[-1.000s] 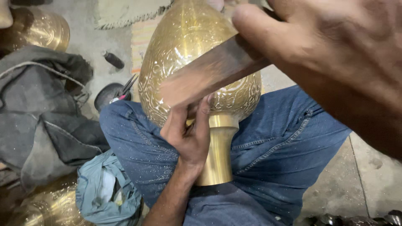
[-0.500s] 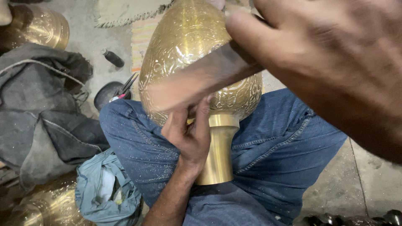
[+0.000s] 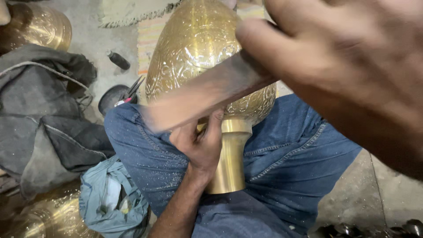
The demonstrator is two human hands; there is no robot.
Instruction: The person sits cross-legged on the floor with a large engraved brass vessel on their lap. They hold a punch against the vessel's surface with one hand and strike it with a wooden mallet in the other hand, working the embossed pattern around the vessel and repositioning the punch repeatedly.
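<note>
While your right hand [image 3: 352, 75] is clenched on a blurred wooden-looking tool [image 3: 198, 99], the engraved brass vessel [image 3: 198, 57] lies across your lap, neck toward six o'clock.

Your left hand [image 3: 198, 143] steadies the vessel at the shoulder, fingers pressed where body meets neck [image 3: 229, 163]; whether it pinches anything small there cannot be told. Judged step: working the patterned surface with the tool, mid-stroke. A next stroke would call for a firm brace and a square contact. At nine o'clock lies dark cloth [image 3: 39, 119]; at seven, a blue rag [image 3: 110, 202]; at ten, another brass piece [image 3: 35, 28].
</note>
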